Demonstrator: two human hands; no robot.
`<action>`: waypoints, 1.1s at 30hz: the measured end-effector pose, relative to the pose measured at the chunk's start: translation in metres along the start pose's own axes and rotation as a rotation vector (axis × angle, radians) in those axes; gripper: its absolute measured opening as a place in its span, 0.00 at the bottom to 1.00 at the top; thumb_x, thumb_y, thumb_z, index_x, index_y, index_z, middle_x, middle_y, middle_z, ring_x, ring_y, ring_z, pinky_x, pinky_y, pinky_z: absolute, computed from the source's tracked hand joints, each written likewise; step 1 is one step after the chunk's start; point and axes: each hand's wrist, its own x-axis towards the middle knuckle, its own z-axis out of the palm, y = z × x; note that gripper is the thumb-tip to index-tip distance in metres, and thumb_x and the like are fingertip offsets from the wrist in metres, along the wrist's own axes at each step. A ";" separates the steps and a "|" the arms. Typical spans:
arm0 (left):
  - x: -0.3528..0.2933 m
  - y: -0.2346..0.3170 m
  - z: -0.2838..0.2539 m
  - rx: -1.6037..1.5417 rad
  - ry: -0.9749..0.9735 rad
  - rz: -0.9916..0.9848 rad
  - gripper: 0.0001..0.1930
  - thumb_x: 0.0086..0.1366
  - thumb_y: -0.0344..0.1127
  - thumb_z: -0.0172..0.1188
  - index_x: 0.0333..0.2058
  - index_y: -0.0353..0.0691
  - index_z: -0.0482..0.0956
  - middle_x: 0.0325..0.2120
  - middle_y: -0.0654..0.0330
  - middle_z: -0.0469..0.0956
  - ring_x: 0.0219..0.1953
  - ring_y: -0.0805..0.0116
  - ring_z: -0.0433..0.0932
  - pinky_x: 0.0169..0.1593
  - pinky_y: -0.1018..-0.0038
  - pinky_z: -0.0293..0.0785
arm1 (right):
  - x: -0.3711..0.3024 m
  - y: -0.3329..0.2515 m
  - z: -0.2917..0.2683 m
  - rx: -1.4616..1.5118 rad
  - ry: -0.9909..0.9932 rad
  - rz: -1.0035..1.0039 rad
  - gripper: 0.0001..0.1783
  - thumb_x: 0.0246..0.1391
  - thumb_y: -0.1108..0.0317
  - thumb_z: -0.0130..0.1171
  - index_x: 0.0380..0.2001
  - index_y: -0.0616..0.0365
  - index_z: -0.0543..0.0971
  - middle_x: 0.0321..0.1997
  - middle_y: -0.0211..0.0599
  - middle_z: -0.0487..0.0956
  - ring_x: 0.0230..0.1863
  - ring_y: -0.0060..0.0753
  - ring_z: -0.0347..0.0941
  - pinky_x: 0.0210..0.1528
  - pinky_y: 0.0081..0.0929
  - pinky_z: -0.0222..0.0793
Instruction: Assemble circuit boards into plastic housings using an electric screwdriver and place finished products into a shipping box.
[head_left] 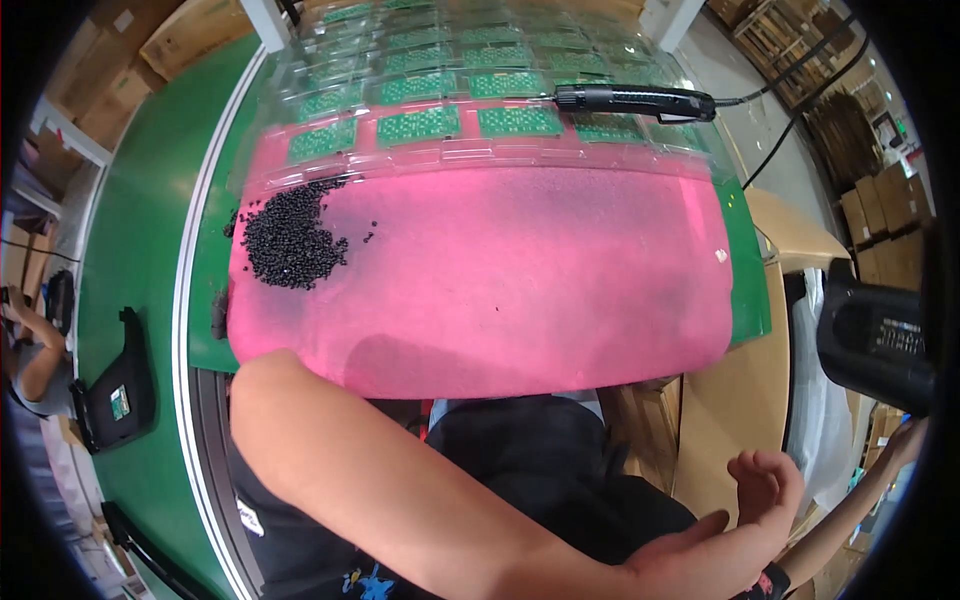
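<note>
My left forearm reaches across my body to the lower right, where my left hand hovers with fingers loosely bent and apart, nothing in them. At the far right rim, my right hand grips the lower edge of a black plastic housing, holding it up beside the bench. Its fingers are partly cut off by the rim. On the pink mat lies a heap of small black screws, with a few strays. A black electric screwdriver rests across clear plastic trays of green circuit boards.
An open cardboard box with clear plastic wrap stands right of my lap. Another black housing with a small green board lies on the green surface at left. Another person's arm shows beyond it. The screwdriver's cable runs up right.
</note>
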 end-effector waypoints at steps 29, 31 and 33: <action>-0.237 -0.061 0.090 -1.668 0.415 -1.012 0.34 0.49 0.13 0.43 0.59 0.34 0.69 0.52 0.44 0.77 0.61 0.55 0.73 0.64 0.65 0.66 | 0.052 0.163 0.095 0.335 -0.800 -1.246 0.35 0.36 0.44 0.72 0.46 0.54 0.80 0.62 0.47 0.73 0.64 0.53 0.68 0.63 0.49 0.63; -0.249 -0.050 0.094 -1.764 0.443 -1.191 0.32 0.51 0.13 0.44 0.58 0.33 0.70 0.52 0.46 0.77 0.60 0.58 0.73 0.64 0.66 0.65 | 0.044 0.148 0.106 0.376 -0.966 -1.215 0.42 0.38 0.35 0.68 0.51 0.55 0.79 0.65 0.49 0.71 0.67 0.55 0.65 0.64 0.49 0.62; -0.259 -0.057 0.090 -1.649 0.361 -1.206 0.32 0.51 0.13 0.45 0.57 0.33 0.70 0.51 0.46 0.77 0.60 0.55 0.73 0.63 0.65 0.66 | 0.042 0.135 0.107 0.391 -0.981 -1.229 0.43 0.43 0.34 0.66 0.54 0.57 0.77 0.65 0.51 0.70 0.68 0.52 0.63 0.65 0.48 0.61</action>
